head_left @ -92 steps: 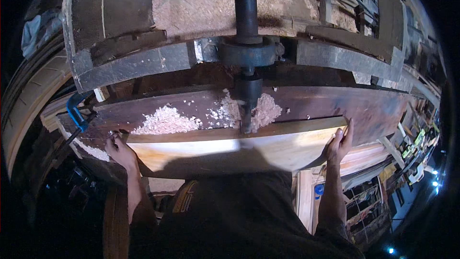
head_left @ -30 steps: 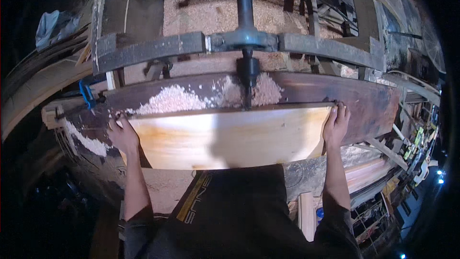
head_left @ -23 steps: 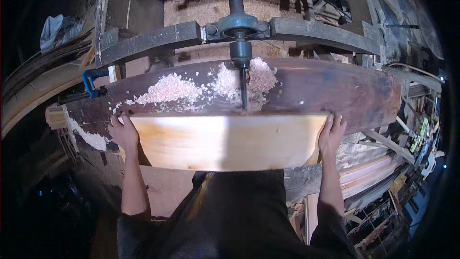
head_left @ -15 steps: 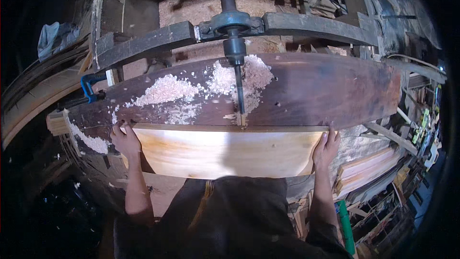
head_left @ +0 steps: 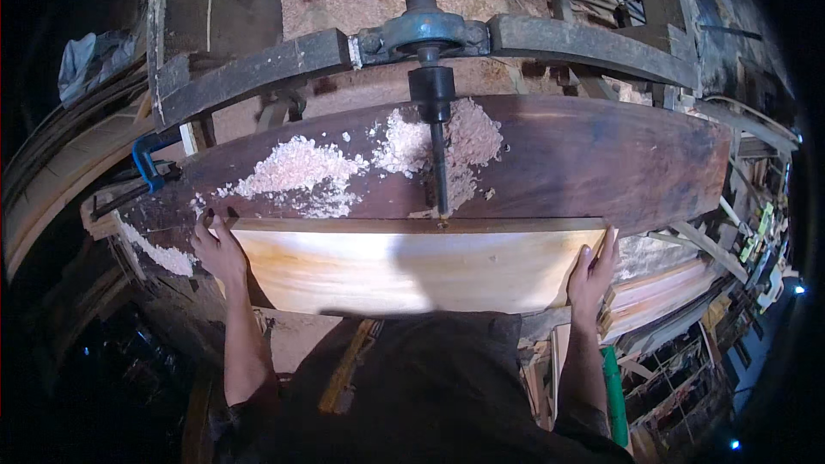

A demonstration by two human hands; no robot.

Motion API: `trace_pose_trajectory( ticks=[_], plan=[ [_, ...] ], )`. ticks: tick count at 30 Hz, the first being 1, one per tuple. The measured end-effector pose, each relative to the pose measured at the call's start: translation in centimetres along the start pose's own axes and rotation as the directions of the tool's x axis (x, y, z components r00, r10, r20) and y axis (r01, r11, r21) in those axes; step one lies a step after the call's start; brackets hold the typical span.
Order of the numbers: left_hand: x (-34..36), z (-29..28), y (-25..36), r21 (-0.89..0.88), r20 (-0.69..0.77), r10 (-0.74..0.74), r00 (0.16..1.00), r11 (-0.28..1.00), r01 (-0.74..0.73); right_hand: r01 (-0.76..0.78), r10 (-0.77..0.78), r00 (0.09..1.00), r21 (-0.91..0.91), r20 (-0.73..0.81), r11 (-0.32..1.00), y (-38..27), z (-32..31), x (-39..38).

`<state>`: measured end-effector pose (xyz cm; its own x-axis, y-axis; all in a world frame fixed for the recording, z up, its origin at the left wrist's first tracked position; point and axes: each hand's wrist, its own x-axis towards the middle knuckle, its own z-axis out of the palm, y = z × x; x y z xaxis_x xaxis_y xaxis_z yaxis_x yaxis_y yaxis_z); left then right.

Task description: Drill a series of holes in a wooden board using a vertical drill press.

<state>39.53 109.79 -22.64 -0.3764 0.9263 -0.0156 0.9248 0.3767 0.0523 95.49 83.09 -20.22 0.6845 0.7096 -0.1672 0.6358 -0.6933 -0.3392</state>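
My left hand (head_left: pixel 222 253) grips the left end of a pale wooden board (head_left: pixel 344 266), and my right hand (head_left: pixel 593 271) is wrapped round its right end. The board stands along the near side of a dark wooden plank (head_left: pixel 584 163), its narrow edge turned up. A drill bit (head_left: pixel 440 163) in a black chuck (head_left: pixel 431 90) points down at the middle of that edge, its tip at the wood; contact is hard to judge. Pinkish wood shavings (head_left: pixel 292 172) lie in heaps on the plank, around and left of the bit.
A timber beam (head_left: pixel 593 43) carries the shaft's bearing (head_left: pixel 425 30). A blue clamp (head_left: pixel 146 163) is at the plank's left end. Stacked boards (head_left: pixel 653 292), a green pipe (head_left: pixel 614 395) and scrap timber lie at the right. A crumpled sheet (head_left: pixel 90 69) hangs at the far left.
In the last half second the board and both hands shifted slightly right in view. Since three seconds ago, the shavings have spread and the camera's view has shifted, with the beam higher in frame.
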Motion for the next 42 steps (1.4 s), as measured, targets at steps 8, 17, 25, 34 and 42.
trace_pose_trajectory(
  ticks=[8,17,25,34,42],
  plan=[
    [0.6,-0.4,0.3,-0.272,0.008,0.150,0.989,0.952,-0.143,0.124,-0.124,0.990,0.000,-0.061,0.992,0.5,0.9,-0.1],
    [-5.5,-1.5,-0.8,-0.285,0.055,-0.197,0.979,0.936,0.205,0.070,-0.084,0.994,-0.186,-0.067,0.980,1.9,1.9,-3.0],
    [-4.3,-0.9,1.2,-0.328,0.020,-0.301,0.954,0.899,0.290,0.145,-0.120,0.971,0.110,-0.205,0.983,-0.1,2.9,3.3],
    [-3.9,-0.5,1.5,-0.563,0.082,-0.317,0.945,0.767,0.307,0.077,-0.086,0.989,-0.079,-0.117,0.994,-1.8,2.2,4.8],
    [-3.5,-0.3,1.1,-0.470,-0.015,-0.262,0.965,0.853,0.225,0.077,-0.087,0.979,-0.061,-0.184,0.995,-2.3,2.4,4.7]
  ],
)
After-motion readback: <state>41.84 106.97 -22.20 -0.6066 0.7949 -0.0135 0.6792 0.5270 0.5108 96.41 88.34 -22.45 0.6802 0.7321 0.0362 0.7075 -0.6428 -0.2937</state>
